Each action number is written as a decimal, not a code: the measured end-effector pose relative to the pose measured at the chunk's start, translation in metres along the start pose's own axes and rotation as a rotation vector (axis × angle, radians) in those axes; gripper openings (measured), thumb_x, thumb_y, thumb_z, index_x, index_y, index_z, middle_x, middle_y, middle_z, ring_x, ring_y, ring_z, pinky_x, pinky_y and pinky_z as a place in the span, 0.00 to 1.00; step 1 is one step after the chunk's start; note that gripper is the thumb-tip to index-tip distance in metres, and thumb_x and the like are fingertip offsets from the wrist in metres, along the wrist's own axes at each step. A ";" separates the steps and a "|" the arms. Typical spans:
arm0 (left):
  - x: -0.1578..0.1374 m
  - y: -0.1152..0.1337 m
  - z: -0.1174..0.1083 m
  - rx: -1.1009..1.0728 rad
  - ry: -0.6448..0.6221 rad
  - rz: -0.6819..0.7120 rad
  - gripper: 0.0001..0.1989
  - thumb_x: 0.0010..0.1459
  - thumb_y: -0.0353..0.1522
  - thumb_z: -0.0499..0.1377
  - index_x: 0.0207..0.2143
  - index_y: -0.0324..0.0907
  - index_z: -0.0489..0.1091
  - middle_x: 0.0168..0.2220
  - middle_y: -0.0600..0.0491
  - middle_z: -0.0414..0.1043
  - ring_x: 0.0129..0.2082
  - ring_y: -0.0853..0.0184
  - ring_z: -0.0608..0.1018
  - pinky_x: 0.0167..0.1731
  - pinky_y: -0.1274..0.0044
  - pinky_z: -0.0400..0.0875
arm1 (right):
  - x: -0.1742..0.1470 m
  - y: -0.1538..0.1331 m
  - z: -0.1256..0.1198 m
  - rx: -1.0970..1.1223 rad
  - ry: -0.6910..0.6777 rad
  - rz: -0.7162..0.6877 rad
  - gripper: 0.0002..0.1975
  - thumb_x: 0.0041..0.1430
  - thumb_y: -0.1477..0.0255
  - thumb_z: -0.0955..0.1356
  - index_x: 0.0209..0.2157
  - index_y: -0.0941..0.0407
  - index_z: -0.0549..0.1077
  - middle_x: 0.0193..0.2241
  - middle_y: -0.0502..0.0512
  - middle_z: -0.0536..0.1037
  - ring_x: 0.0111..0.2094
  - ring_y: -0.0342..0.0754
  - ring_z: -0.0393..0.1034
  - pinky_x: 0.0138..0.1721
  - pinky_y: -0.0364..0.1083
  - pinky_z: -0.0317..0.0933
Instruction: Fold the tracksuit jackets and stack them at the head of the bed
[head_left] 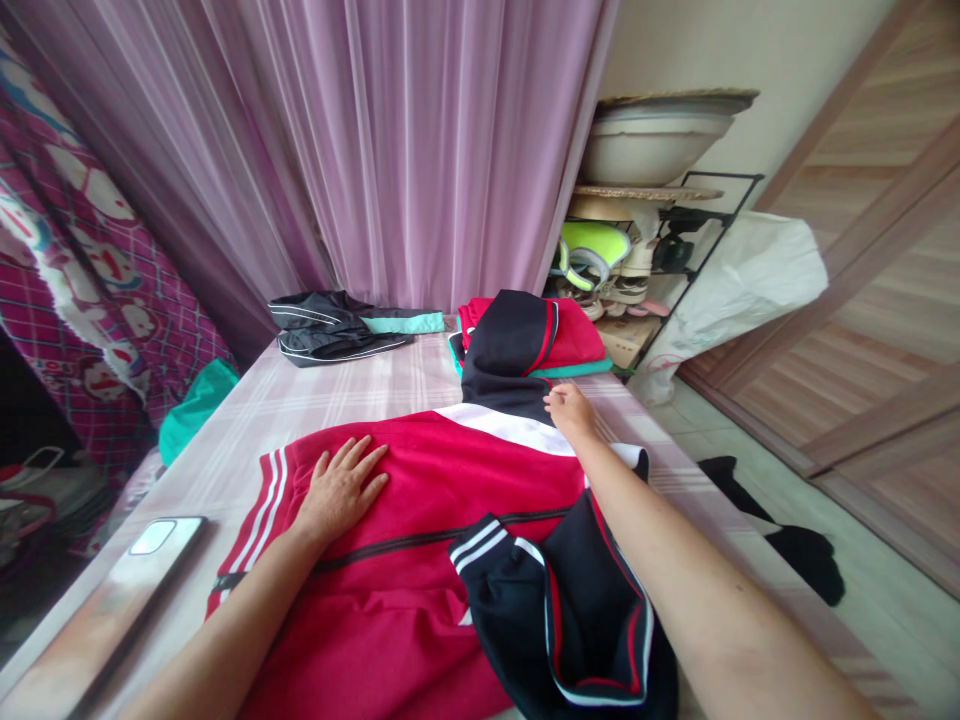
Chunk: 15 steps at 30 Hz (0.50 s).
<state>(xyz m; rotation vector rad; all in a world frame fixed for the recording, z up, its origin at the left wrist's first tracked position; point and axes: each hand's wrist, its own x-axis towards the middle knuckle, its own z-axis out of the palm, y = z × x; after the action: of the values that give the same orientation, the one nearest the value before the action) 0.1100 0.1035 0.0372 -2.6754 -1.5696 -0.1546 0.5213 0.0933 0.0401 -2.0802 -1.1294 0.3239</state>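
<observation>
A red track jacket point(442, 470) with black sleeves and a white shoulder band lies spread on the table, its striped waistband to the left. My left hand point(341, 490) rests flat on the red body with fingers spread. The fingers of my right hand point(571, 412) are pinched at the edge of the far black sleeve point(502, 345), which stretches away over a folded stack of red and teal clothes point(581, 345). Doubled back toward me, the near black sleeve point(517, 610) shows its striped cuff.
Dark clothing with white piping point(330, 325) lies at the table's far left. A phone point(105, 620) is on the near left of the checked tablecloth point(247, 410). To the right stands a rack point(720, 240) with basins and shoes; black cloth point(802, 560) lies on the floor.
</observation>
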 end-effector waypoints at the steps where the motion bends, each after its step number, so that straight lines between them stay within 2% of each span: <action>1: 0.000 0.000 0.000 -0.004 0.002 0.000 0.25 0.65 0.43 0.49 0.63 0.51 0.62 0.66 0.48 0.59 0.66 0.52 0.60 0.62 0.52 0.53 | -0.004 -0.004 0.000 -0.009 0.017 -0.013 0.15 0.65 0.69 0.59 0.50 0.57 0.69 0.37 0.58 0.82 0.31 0.45 0.77 0.37 0.44 0.68; 4: -0.001 0.001 0.001 -0.018 0.018 0.004 0.26 0.65 0.43 0.49 0.63 0.51 0.61 0.65 0.49 0.60 0.65 0.52 0.60 0.62 0.51 0.53 | -0.021 -0.026 0.004 -0.041 0.000 -0.145 0.14 0.64 0.70 0.61 0.48 0.54 0.71 0.35 0.53 0.83 0.32 0.46 0.77 0.39 0.44 0.67; 7: -0.001 0.001 0.002 -0.033 0.040 0.005 0.26 0.64 0.43 0.50 0.63 0.50 0.61 0.64 0.49 0.62 0.65 0.52 0.61 0.62 0.52 0.53 | -0.043 -0.053 0.019 -0.148 -0.154 -0.467 0.13 0.63 0.70 0.61 0.43 0.52 0.76 0.37 0.53 0.83 0.39 0.48 0.77 0.44 0.46 0.67; 10: -0.002 0.002 0.001 -0.043 0.041 0.001 0.26 0.64 0.43 0.50 0.63 0.48 0.62 0.64 0.49 0.63 0.65 0.52 0.61 0.61 0.51 0.54 | -0.056 -0.073 0.043 -0.231 -0.350 -0.786 0.16 0.64 0.70 0.61 0.47 0.54 0.77 0.48 0.56 0.79 0.50 0.49 0.73 0.54 0.47 0.62; 12: -0.003 0.002 -0.003 -0.049 0.042 0.005 0.25 0.64 0.43 0.50 0.61 0.47 0.64 0.63 0.49 0.64 0.64 0.52 0.62 0.61 0.51 0.54 | -0.058 -0.078 0.061 -0.283 -0.431 -0.872 0.19 0.65 0.69 0.61 0.53 0.56 0.73 0.56 0.58 0.74 0.58 0.50 0.66 0.60 0.48 0.55; 15: -0.004 0.005 -0.010 -0.053 0.070 0.019 0.22 0.64 0.43 0.50 0.56 0.46 0.69 0.59 0.48 0.69 0.60 0.52 0.68 0.59 0.55 0.58 | -0.054 -0.076 0.079 -0.378 -0.429 -0.836 0.23 0.66 0.68 0.60 0.60 0.55 0.67 0.62 0.59 0.66 0.64 0.51 0.56 0.64 0.54 0.49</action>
<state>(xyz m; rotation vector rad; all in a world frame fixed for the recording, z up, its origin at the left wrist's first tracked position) 0.1118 0.0973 0.0470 -2.6919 -1.5415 -0.2899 0.4012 0.1142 0.0325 -1.6597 -2.3385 0.1452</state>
